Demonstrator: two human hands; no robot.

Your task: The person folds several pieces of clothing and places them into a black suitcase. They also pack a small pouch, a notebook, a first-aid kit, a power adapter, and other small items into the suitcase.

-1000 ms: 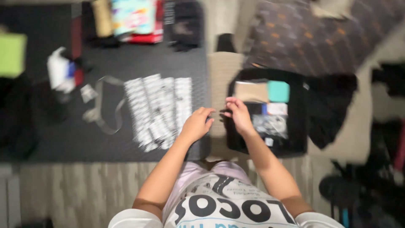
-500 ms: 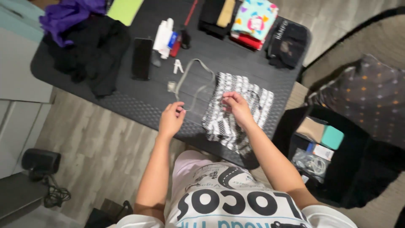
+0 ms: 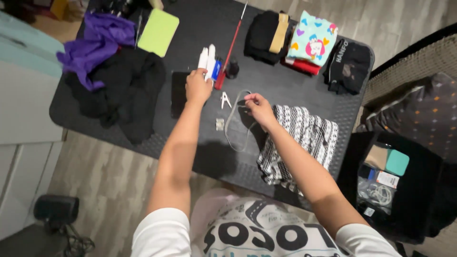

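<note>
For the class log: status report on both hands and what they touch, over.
Left hand closed on white tubes. Right hand pinching grey strap beside patterned cloth. Small white clip lies between the hands.

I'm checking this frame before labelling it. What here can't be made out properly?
- Head view: the left hand covers the lower ends of the white tubes, so its grip on them is unclear.
- Head view: the right hand hides whether its fingertips pinch the grey strap.
- Head view: the contents of the black bag are too small to identify.
- Head view: the purple cloth partly covers the black cloth beneath it.
</note>
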